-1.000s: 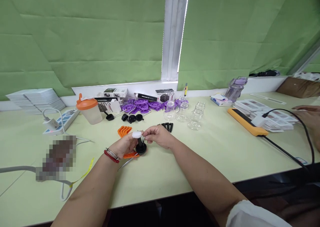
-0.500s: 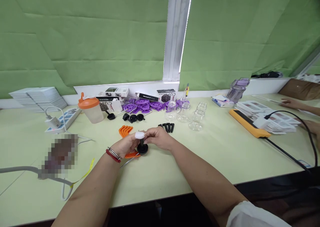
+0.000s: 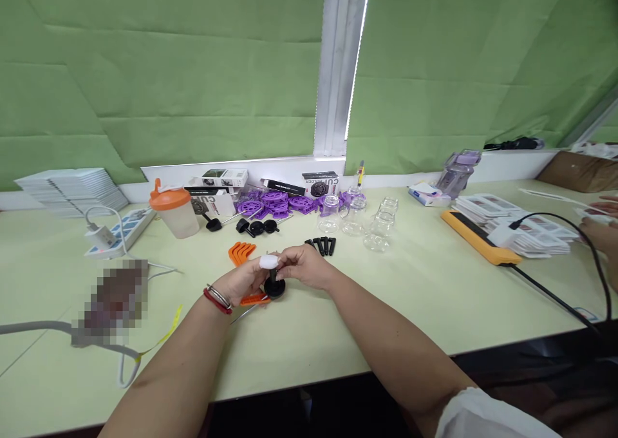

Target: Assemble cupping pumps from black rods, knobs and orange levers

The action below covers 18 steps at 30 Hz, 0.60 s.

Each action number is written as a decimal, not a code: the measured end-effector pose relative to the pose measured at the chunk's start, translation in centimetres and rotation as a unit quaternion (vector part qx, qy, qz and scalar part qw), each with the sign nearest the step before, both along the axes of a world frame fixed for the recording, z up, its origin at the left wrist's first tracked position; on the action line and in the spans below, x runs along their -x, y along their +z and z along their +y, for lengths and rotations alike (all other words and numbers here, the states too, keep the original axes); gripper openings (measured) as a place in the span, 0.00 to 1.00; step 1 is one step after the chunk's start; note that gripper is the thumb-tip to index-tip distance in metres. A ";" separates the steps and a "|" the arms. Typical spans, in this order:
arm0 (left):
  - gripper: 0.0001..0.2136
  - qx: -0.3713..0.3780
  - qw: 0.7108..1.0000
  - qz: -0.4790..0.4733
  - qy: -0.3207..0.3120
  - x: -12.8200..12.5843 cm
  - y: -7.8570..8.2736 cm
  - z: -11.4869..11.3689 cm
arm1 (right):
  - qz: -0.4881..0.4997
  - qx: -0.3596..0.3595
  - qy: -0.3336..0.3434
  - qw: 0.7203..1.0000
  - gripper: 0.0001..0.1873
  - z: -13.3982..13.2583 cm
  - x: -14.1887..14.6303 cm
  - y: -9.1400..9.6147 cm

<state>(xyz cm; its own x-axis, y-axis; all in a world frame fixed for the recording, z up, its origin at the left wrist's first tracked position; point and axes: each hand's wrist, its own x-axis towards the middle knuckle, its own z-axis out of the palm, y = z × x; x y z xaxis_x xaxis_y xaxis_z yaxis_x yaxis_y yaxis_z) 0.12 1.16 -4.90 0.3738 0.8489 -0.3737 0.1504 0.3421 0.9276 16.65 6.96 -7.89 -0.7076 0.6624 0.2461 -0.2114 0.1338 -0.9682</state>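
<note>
My left hand (image 3: 240, 282) and my right hand (image 3: 305, 265) meet over the middle of the pale green table (image 3: 396, 296). Both pinch a small assembly: a white cap (image 3: 269, 261) on a short black stem with a round black base (image 3: 274, 289). A thin metal rod (image 3: 246, 312) runs from under it toward me. An orange flat piece (image 3: 252, 300) lies beneath my left hand. My left wrist wears a red and a metal bracelet.
Behind my hands lie orange clips (image 3: 240, 252), black pegs (image 3: 322, 245), purple gear-like parts (image 3: 275, 203), clear glass jars (image 3: 367, 222) and an orange-lidded cup (image 3: 174, 211). A power strip (image 3: 118, 232) sits left. A yellow device (image 3: 477, 235), card stacks and another person's hands (image 3: 603, 228) are at right.
My hands stay together on the small assembly, with the right fingers shifting slightly on it. The other person's hands at the far right have moved.
</note>
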 end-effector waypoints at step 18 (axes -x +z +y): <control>0.20 -0.017 1.000 -0.004 -0.017 -0.3 0.5 -0.3 | -0.007 0.037 0.010 0.999 0.12 0.1 -0.1 0.1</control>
